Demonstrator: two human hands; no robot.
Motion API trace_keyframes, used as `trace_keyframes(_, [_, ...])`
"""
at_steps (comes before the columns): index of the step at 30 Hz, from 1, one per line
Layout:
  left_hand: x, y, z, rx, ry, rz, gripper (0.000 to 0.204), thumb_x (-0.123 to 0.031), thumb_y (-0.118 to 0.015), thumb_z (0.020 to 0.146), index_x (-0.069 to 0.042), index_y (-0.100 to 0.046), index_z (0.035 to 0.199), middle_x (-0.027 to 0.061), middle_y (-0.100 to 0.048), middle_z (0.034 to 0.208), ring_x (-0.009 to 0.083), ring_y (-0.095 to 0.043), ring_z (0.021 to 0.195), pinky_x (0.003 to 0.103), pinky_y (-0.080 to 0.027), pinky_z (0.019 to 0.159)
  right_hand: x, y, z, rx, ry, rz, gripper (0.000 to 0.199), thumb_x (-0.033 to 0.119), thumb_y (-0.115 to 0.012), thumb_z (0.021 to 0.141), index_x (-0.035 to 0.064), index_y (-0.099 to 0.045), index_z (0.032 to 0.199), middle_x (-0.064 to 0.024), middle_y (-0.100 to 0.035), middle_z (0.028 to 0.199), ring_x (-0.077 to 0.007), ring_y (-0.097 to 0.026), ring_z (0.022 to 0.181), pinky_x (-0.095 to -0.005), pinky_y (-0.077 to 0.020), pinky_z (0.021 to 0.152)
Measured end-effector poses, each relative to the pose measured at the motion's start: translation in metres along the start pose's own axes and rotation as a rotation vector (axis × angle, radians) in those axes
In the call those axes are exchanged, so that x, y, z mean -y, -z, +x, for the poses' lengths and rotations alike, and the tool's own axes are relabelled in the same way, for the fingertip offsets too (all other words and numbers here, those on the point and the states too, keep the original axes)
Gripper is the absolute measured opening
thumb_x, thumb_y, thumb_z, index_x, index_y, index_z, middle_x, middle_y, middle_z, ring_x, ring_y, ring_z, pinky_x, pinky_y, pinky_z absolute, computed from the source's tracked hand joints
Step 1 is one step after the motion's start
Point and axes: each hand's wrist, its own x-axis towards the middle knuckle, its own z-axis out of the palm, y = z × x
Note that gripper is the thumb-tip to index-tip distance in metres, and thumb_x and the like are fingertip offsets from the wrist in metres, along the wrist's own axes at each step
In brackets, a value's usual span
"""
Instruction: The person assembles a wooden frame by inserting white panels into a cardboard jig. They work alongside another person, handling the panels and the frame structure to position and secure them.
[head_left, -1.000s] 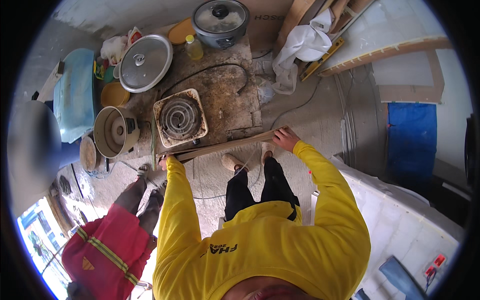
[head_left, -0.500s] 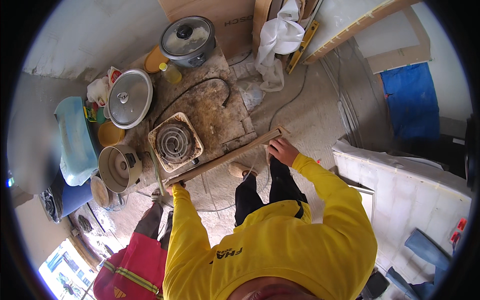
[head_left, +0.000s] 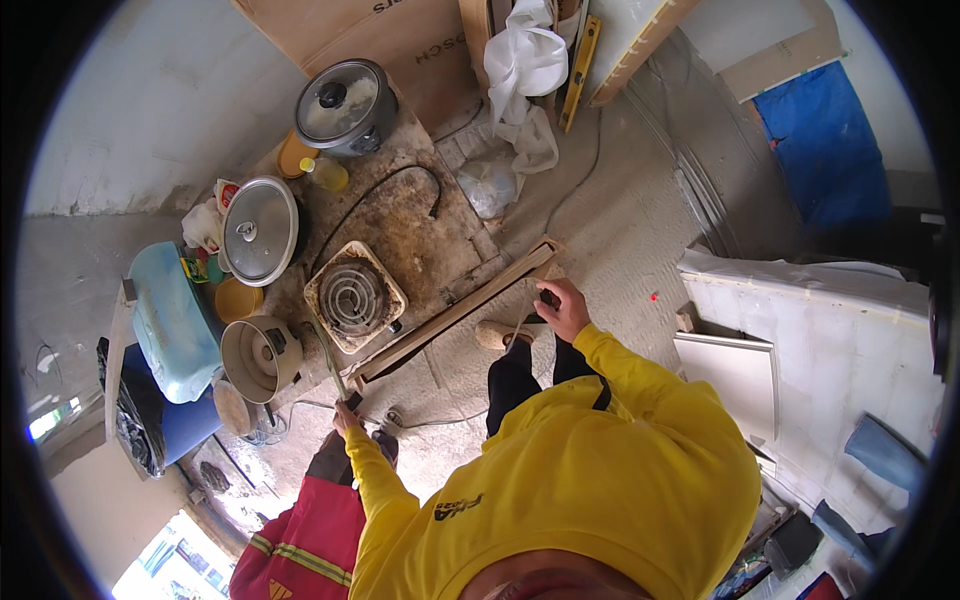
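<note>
Brown wooden strip (head_left: pixel 455 312) slants along the bench (head_left: pixel 415 240), a hand near either end

Head view: the strip lies along the bench's front edge, its long axis running from lower left to upper right. Left hand (head_left: pixel 347 415) now, just below the strip's lower end: fingers closed on a small dark piece (head_left: pixel 353 400), kind unclear, right where a narrow green length (head_left: pixel 331 358) comes down. Across to the right hand (head_left: pixel 566 308), beside the strip's upper end and apart from the wood: fingers bent inward, something dark showing by the thumb, and I can't tell whether they grasp anything. Coil hotplate (head_left: pixel 355 297) sits just behind the strip. Lettering? Dark print on the brown cardboard (head_left: pixel 410 80) at the back, more on the yellow sweatshirt (head_left: pixel 600 460).
</note>
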Motion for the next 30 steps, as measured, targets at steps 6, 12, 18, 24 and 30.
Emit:
trace_keyframes(6, [-0.026,-0.025,-0.179,0.497,0.153,-0.584,0.035,-0.031,-0.043,0.081,-0.003,-0.050,0.100,0.0162,-0.061,0.075,0.0206,-0.048,0.040,0.029,-0.036,0.033,0.035,-0.032,0.002,0.413,-0.631,0.949,0.029,0.019,-0.052,0.085,0.0025,-0.058,0.108,-0.0040,-0.059,0.095,-0.0114,-0.060,0.063,-0.0260,-0.0526,0.049])
trace_keyframes(12, [-0.091,-0.129,-0.298,0.680,-0.308,-0.594,0.031,-0.027,-0.042,0.091,-0.006,-0.046,0.114,0.0145,-0.060,0.099,0.0204,-0.060,0.073,0.026,-0.046,0.058,0.077,-0.049,-0.001,0.775,-0.616,1.039,0.033,0.034,-0.049,0.089,0.0077,-0.056,0.107,-0.0015,-0.059,0.088,-0.0102,-0.059,0.062,-0.0255,-0.0505,0.051])
trace_keyframes(18, [-0.120,-0.179,-0.351,0.433,-0.920,-0.078,0.044,-0.023,-0.052,0.088,-0.004,-0.040,0.125,0.0133,-0.054,0.110,0.0227,-0.056,0.090,0.031,-0.046,0.074,0.083,0.002,0.029,0.717,-0.503,0.954,0.031,0.035,-0.059,0.083,0.0069,-0.057,0.097,0.0013,-0.055,0.078,-0.0083,-0.053,0.069,-0.0229,-0.0446,0.056])
trace_keyframes(24, [-0.160,-0.232,-0.402,0.434,-0.869,-0.030,0.048,-0.019,-0.057,0.084,-0.006,-0.039,0.127,0.0125,-0.055,0.112,0.0220,-0.056,0.099,0.032,-0.046,0.077,0.029,0.032,0.073,0.682,-0.504,0.965,0.023,0.024,-0.059,0.083,0.0037,-0.058,0.094,-0.0008,-0.058,0.086,-0.0100,-0.053,0.079,-0.0243,-0.0418,0.071])
trace_keyframes(30, [-0.196,-0.281,-0.444,0.247,-0.887,0.019,0.050,-0.014,-0.061,0.079,-0.006,-0.042,0.124,0.0132,-0.056,0.112,0.0257,-0.056,0.100,0.035,-0.046,0.080,0.001,0.074,0.119,0.734,-0.382,1.040,0.023,0.023,-0.058,0.084,0.0029,-0.056,0.095,-0.0012,-0.059,0.086,-0.0094,-0.054,0.079,-0.0240,-0.0428,0.070])
